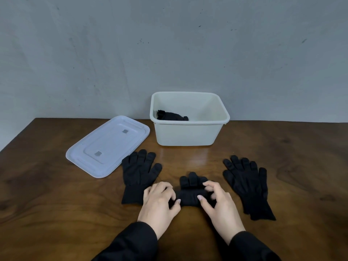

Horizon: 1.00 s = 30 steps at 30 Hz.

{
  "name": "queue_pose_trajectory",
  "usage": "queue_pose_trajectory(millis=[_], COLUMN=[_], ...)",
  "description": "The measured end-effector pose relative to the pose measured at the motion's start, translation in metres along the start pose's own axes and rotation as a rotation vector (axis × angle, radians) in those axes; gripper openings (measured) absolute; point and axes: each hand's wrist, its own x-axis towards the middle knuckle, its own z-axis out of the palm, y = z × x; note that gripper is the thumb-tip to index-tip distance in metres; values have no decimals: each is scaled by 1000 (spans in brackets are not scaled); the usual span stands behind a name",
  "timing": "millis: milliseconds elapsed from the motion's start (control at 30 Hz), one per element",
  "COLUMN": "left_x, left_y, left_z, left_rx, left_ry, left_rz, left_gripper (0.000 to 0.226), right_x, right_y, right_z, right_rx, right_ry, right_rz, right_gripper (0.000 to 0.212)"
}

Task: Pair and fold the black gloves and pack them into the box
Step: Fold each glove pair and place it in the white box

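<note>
Folded glove pair (190,193) at bench (56,204) centre, being rolled. L hand (160,199) + R hand (216,200) pinch cuff end. Next, prob: finish fold, lift into box (188,132) w/ packed pair (172,116). Two flat stacks wait: left gloves (138,174), right gloves (246,183).

Black gloves (139,171), cream box (185,131)

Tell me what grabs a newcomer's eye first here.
Both bare hands, left hand and right hand, grip a half-folded black knit glove bundle at the front of the brown wooden table. Flat black gloves flank it; behind stands an open cream plastic box.
</note>
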Motion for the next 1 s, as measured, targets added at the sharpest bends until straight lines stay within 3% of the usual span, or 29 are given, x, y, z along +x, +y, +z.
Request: queue_pose_trajectory(millis=[67,167,233,367,533,1000], left_x=[-1,-3,-4,-5,-3,0], left_y=[3,7,8,11,12,12], left_z=[-3,-3,-3,-5,-5,-1], left_rx=[11,139,219,202,237,147], left_ry=[-7,-102,-141,-139,-156,-183], left_rz=[25,220,320,280,286,259], left_gripper=[14,46,48,42,47,45], right_x=[1,4,4,1,-1,1], right_y=[3,9,11,16,22,20], right_z=[3,10,13,14,7,7], right_rx=[-128,-295,-350,-427,-454,-393], right_ry=[47,149,212,186,11,18], right_rz=[-101,-250,-305,-423,-386,-345], right_gripper=[25,13,12,28,53,51])
